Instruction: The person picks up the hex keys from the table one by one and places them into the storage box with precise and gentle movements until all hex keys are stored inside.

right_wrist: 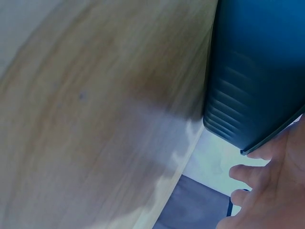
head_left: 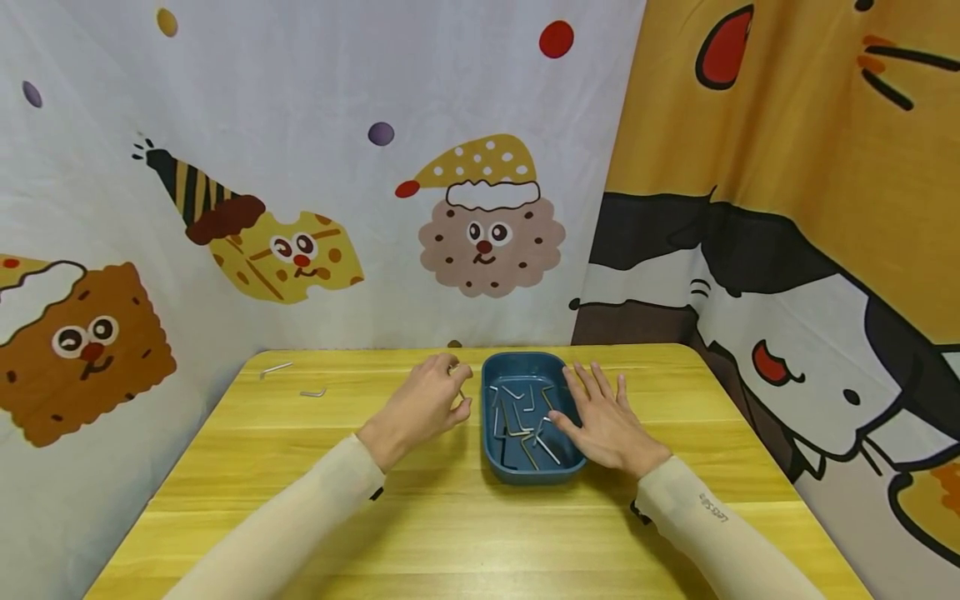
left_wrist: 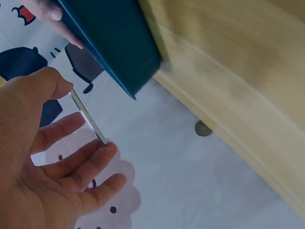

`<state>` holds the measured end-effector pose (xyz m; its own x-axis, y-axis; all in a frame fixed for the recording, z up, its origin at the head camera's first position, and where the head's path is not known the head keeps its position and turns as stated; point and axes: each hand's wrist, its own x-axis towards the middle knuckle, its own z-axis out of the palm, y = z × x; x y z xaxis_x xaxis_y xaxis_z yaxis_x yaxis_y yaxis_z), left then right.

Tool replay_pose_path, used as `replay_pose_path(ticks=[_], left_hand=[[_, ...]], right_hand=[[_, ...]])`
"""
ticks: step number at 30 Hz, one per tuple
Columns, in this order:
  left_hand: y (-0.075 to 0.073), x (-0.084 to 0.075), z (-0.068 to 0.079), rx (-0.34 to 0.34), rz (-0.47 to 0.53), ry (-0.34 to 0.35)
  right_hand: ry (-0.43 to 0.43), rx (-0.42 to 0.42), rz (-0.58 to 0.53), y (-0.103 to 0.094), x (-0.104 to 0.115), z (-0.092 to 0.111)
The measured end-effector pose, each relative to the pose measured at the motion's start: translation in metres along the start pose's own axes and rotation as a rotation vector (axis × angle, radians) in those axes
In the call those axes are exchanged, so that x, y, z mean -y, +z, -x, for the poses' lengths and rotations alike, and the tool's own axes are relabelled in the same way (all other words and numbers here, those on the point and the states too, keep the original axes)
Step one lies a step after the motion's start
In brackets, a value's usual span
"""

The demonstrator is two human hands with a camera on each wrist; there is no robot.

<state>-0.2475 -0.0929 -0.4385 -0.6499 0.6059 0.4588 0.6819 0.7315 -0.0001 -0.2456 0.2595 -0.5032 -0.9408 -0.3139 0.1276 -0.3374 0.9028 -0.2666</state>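
A dark blue plastic bin (head_left: 534, 477) stands on the table, with several L-shaped hex keys (head_left: 548, 451) lying loose on its floor. Left of the bin, my left hand (head_left: 423, 406) is raised over the table. The left wrist view shows it pinching one slim metal hex key (left_wrist: 88, 117) between thumb and a fingertip, the other fingers spread. My right hand (head_left: 611, 425) rests at the bin's right rim, fingers stretched along the outside and thumb reaching over the edge. From the right wrist, the fingers appear just below the rim of the ribbed bin wall (right_wrist: 233, 102).
Two more hex keys lie at the table's far left: one short key (head_left: 313, 393) and another (head_left: 277, 367) near the back edge. Behind the wooden table (head_left: 450, 542) hangs a printed cartoon curtain (head_left: 360, 317), which also runs down both sides.
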Motion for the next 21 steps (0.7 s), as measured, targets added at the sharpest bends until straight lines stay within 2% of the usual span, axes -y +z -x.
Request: replay_pose_path(ticks=[9,21], left_hand=[[0.006,-0.010,-0.022,0.073,0.051,0.036],[0.014,-0.023,-0.055,0.302,0.083,0.048]], right_hand=[[-0.002,-0.004,-0.005,0.001,-0.001,0.000],[-0.004,-0.013,0.007,0.002,-0.001,-0.001]])
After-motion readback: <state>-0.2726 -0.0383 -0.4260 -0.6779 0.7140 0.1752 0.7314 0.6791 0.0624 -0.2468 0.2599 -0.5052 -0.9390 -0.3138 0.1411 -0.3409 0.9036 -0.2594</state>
